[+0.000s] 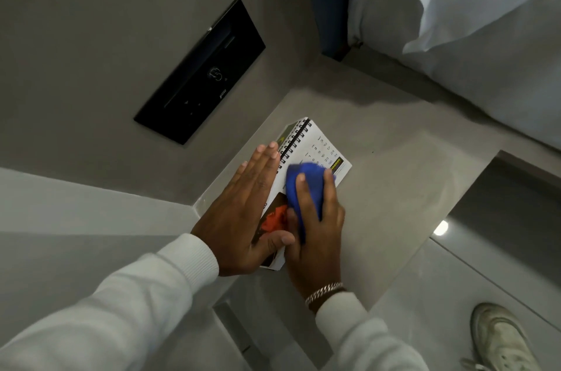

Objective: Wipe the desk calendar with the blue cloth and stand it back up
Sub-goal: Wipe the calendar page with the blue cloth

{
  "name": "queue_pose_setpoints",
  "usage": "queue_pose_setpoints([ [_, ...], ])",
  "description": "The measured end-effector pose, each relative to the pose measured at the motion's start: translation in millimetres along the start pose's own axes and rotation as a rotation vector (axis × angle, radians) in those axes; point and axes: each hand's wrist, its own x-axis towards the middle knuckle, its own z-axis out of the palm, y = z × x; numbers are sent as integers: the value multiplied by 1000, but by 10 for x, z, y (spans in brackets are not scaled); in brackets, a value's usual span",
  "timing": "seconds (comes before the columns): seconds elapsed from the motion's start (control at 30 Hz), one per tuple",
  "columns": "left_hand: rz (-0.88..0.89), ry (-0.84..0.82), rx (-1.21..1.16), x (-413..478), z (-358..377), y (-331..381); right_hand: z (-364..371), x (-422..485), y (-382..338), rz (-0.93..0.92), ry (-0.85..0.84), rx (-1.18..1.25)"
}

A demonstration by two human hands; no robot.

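The desk calendar [315,152] lay flat on the grey tabletop [403,188]. The left hand [243,209] pressed it down, fingers flat and released; the right hand [315,228] clenched the blue cloth [300,185] against the page. Wiping well probably meant firm pinning and strokes running away from the spiral binding [294,143].

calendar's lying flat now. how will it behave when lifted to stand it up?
The desk calendar is spiral-bound card, so probably light and fairly stiff, but its leaves may swing on the binding. The left hand pins it flat, suggesting it slides on the smooth shelf.
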Motion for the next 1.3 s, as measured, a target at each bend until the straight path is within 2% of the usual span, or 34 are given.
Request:
queue_pose_setpoints([
  [0.13,-25,-1,-8,-1,-5,4,-101,396,124,43,65,-82],
  [0.3,-34,16,17,-3,1,-1,-143,127,222,132,-13,-63],
  [0.47,-11,17,-1,-2,1,3,-66,-337,99,15,-139,-1],
  [0.6,7,12,-5,-1,5,-7,18,10,-39,49,5,52],
  [0.73,-1,13,-17,-2,6,-18,37,408,-61,97,143,-29],
  [0.93,-10,38,-33,-15,27,-24,39,761,112,199,195,-135],
  [1.03,-30,41,10,-21,37,-23,-138,941,255,272,131,-178],
  [1.17,-22,43,63,-4,28,-16,-647,1116,346,115,-5,-294],
  [1.3,-18,73,160,-30,18,4,-1262,1228,410,-39,-229,-564],
])
